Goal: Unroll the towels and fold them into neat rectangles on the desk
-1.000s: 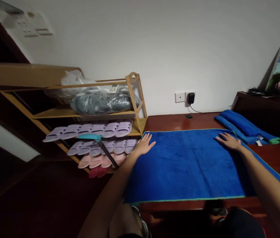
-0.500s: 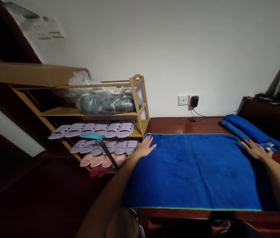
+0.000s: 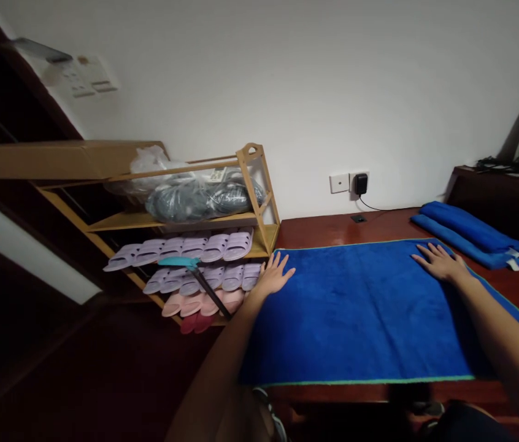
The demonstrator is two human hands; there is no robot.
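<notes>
A large blue towel (image 3: 361,313) with a green hem lies spread flat over a dark red wooden table (image 3: 328,228). My left hand (image 3: 275,276) rests flat, fingers spread, on the towel's far left corner. My right hand (image 3: 441,263) lies flat with fingers apart on the towel's far right part. Neither hand holds anything.
Folded blue towels (image 3: 475,233) lie at the table's far right beside a dark cabinet (image 3: 503,196). A wooden shoe rack (image 3: 204,233) with several slippers and a bagged bundle stands left of the table. A wall socket with a black charger (image 3: 359,183) sits behind.
My right hand slid out to the towel's right edge, then came back inward onto its far right part. My left hand stayed at the left corner.
</notes>
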